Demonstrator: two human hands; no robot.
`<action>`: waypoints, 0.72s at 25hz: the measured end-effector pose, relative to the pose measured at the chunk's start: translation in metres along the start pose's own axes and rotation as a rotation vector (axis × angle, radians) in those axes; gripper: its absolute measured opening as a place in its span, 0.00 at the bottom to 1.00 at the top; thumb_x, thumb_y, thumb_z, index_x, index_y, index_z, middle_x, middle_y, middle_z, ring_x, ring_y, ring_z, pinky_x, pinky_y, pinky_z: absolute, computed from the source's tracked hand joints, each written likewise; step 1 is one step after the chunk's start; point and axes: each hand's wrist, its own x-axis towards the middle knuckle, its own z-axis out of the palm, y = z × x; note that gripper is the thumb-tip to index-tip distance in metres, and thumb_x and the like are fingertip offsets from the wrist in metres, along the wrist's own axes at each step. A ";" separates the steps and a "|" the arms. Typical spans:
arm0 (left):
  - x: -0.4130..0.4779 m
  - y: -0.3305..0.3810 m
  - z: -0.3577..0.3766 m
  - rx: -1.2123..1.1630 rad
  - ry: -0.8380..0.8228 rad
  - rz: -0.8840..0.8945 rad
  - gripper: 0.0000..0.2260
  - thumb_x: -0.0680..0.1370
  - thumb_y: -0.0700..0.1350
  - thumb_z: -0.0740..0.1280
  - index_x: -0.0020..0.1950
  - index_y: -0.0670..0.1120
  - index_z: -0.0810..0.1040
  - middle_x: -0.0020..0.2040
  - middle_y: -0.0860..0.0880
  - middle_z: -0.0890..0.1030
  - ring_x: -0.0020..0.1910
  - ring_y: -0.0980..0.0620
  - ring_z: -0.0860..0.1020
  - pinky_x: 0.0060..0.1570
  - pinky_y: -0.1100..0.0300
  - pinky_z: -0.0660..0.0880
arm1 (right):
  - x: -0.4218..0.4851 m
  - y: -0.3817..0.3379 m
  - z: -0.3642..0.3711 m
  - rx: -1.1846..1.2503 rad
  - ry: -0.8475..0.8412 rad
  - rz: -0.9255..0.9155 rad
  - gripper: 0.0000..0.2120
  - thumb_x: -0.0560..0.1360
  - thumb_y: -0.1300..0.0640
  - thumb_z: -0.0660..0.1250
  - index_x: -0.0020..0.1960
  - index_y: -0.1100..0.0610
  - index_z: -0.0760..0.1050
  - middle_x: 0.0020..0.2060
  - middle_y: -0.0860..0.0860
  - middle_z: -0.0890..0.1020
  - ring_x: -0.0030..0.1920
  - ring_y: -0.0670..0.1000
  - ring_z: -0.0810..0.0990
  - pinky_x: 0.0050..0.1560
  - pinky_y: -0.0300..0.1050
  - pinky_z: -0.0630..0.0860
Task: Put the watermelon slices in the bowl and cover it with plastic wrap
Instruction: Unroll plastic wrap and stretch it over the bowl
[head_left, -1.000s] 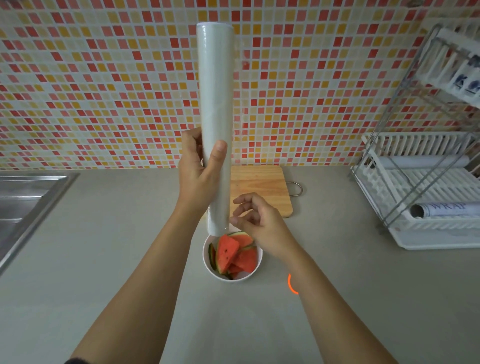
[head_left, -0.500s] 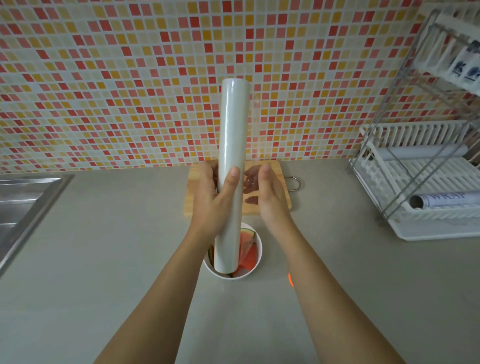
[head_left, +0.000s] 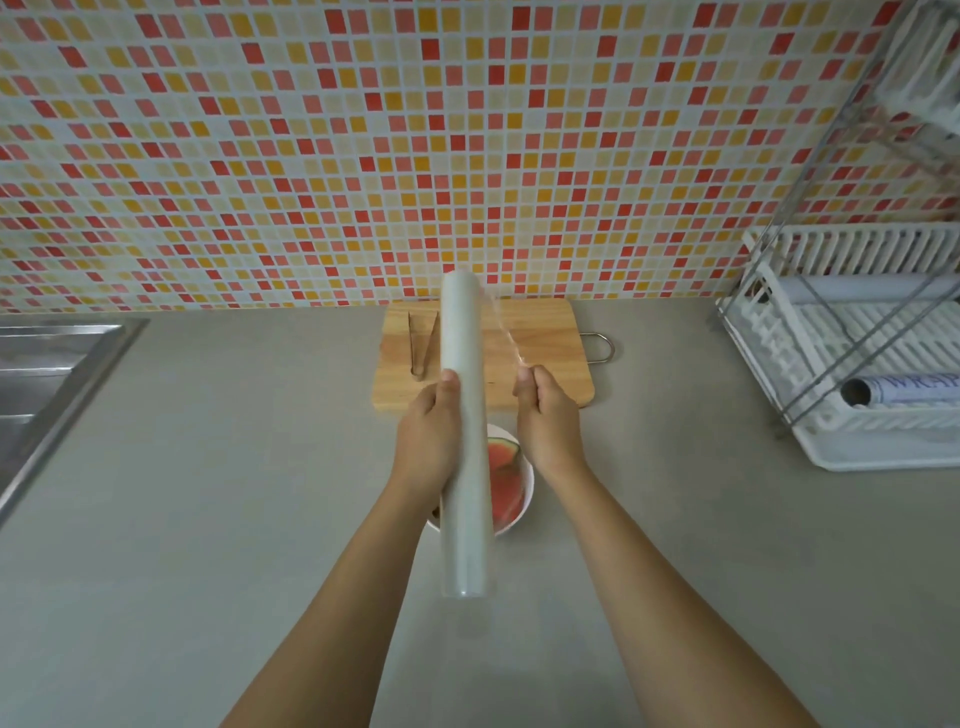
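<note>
- Head view: left hand (head_left: 426, 441) grips the roll (head_left: 466, 441) above the bowl (head_left: 524, 501) of slices (head_left: 505, 486) on the worktop (head_left: 208, 519).
- Right-hand (head_left: 548, 415) fingers pinch the film (head_left: 506, 335) edge.
- Risk: thin film may bunch, cling to itself or tear if pulled unevenly.

Grey counter beneath a mosaic tile wall

A wooden cutting board (head_left: 540, 358) with a metal handle lies against the tiled wall (head_left: 363, 156), metal tongs (head_left: 422, 345) resting on its left part. A steel sink (head_left: 47, 374) sits at far left; a white dish rack (head_left: 852, 353) at right holds rolls.
</note>
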 end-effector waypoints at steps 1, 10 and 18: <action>0.000 -0.002 0.002 -0.024 0.001 -0.063 0.21 0.81 0.59 0.51 0.49 0.47 0.78 0.51 0.44 0.82 0.50 0.45 0.80 0.56 0.46 0.76 | 0.000 0.007 0.001 -0.017 -0.015 0.030 0.14 0.81 0.53 0.53 0.40 0.58 0.69 0.31 0.46 0.73 0.34 0.49 0.72 0.35 0.41 0.62; -0.007 -0.014 0.009 -0.105 -0.133 -0.230 0.33 0.64 0.69 0.66 0.57 0.46 0.67 0.51 0.47 0.78 0.49 0.48 0.81 0.48 0.48 0.79 | -0.005 0.040 -0.001 -0.074 -0.073 0.192 0.15 0.80 0.51 0.53 0.38 0.53 0.70 0.31 0.43 0.74 0.37 0.49 0.73 0.38 0.43 0.64; -0.002 -0.024 0.010 0.051 -0.095 -0.212 0.12 0.76 0.57 0.63 0.53 0.51 0.73 0.49 0.50 0.79 0.47 0.49 0.79 0.49 0.49 0.78 | 0.001 0.052 0.002 -0.067 -0.039 0.249 0.15 0.80 0.49 0.53 0.40 0.53 0.73 0.34 0.44 0.77 0.39 0.49 0.75 0.38 0.42 0.66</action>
